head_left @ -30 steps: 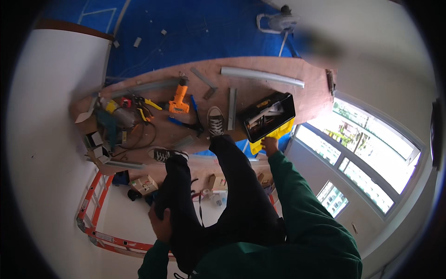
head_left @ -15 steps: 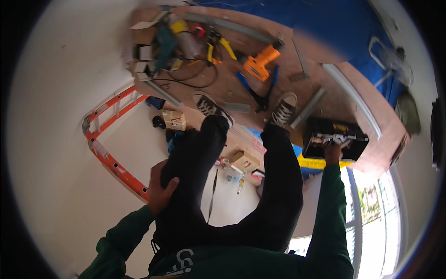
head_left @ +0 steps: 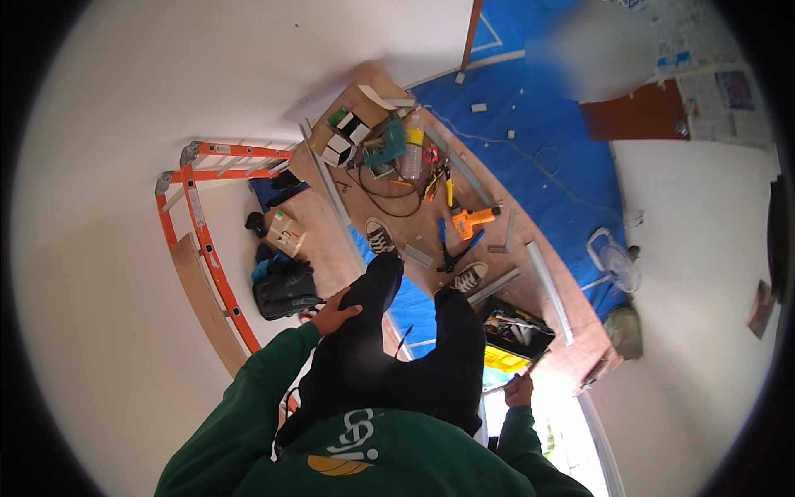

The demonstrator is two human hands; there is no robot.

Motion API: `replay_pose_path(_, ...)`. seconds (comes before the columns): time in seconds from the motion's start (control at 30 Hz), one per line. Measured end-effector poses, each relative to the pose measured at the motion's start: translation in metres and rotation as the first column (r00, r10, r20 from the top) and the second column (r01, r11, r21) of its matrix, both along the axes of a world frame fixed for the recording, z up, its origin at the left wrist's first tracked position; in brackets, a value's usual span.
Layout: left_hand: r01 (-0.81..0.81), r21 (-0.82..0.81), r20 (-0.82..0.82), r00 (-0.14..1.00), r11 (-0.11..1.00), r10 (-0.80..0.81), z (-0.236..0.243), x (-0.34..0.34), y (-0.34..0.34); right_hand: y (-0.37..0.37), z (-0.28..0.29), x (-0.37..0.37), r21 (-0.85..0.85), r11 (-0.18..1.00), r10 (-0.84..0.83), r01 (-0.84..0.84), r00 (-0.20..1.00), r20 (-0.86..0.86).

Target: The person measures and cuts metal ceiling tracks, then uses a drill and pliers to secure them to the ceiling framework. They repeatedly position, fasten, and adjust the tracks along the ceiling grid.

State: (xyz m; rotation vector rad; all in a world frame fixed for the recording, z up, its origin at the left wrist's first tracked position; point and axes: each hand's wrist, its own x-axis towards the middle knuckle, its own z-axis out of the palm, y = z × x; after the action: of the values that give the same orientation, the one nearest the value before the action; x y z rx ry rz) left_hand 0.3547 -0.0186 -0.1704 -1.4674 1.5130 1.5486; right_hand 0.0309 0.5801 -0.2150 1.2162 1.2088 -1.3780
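Note:
My left hand (head_left: pixel 335 313) lies on my left thigh near the knee, fingers stretched out, with nothing in it. My right hand (head_left: pixel 519 389) is closed around a slim, dark, stick-like tool (head_left: pixel 537 361), whose kind is too small to make out. It is just on the near side of an open black toolbox (head_left: pixel 540 341) filled with mixed hand tools. A yellow part (head_left: pixel 503 359) shows along the box's near side. Beyond my shoes lie a blue-handled plier-like tool (head_left: pixel 451 258), an orange cordless drill (head_left: pixel 474 220) and a yellow-handled cutting tool (head_left: pixel 449 190).
Metal channel pieces (head_left: pixel 550 291) lie on the brown platform (head_left: pixel 431 236). A teal power tool (head_left: pixel 386 145) and opened cardboard boxes (head_left: pixel 352 112) crowd its far end. An orange ladder (head_left: pixel 214 257) stands left, near a black bag (head_left: pixel 286 291). Blue sheeting (head_left: pixel 538 157) and a fan (head_left: pixel 617 265) are beyond.
My right hand has come out of the toolbox toward me and now has a slim tool in it. My left hand stays on my thigh. The view has turned and widened.

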Motion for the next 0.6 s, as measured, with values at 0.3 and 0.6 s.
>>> replay_pose_path(0.3,-0.386,0.322,0.115,0.922,0.865,0.369,0.073,0.125,-0.085,-0.266,0.166,-0.034,0.622,0.777,0.554,-0.094,0.571,-0.605)
replay_pose_path(0.6,-0.31,-0.397,0.06,0.93,0.864,0.361,0.12,0.306,-0.258,-0.491,0.213,-0.195,-0.051,0.998,-0.017,-0.036,0.62,-0.784)
